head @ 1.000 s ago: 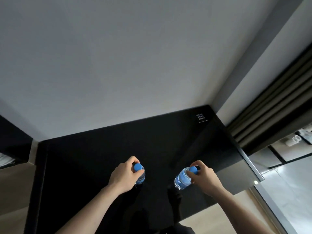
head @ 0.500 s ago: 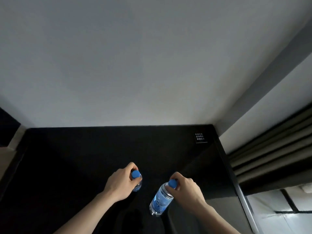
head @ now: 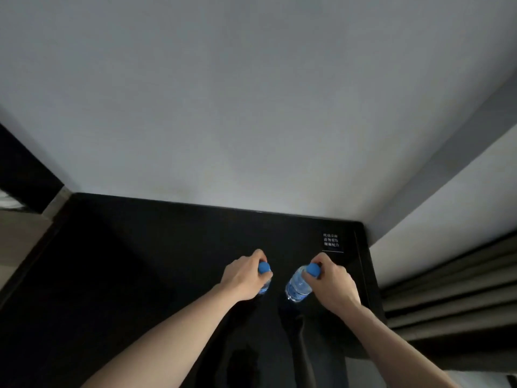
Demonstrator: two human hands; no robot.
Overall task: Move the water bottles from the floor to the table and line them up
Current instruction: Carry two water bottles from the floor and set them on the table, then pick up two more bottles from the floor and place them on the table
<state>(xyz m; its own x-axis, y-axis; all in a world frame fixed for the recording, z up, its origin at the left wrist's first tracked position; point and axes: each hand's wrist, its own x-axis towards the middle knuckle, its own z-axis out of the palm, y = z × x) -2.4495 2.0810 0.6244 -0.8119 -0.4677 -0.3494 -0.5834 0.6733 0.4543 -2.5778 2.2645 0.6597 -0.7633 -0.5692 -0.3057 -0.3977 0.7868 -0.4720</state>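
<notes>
Two small clear water bottles with blue caps are over the glossy black table (head: 140, 275). My left hand (head: 243, 275) grips the left bottle (head: 264, 271) around its cap and neck; most of its body is hidden behind the hand. My right hand (head: 333, 281) holds the right bottle (head: 298, 284) by its cap, and that bottle tilts down to the left. Whether either bottle's base touches the table is unclear.
A grey wall rises directly behind the table. A small white-lettered sign (head: 331, 240) sits at the table's back right corner. Dark curtains (head: 447, 289) hang to the right. The table's left edge borders a light floor (head: 16, 242).
The right bottle has swung more upright and closer to the left bottle. My left hand and its bottle have stayed in about the same place. The camera view has shifted.
</notes>
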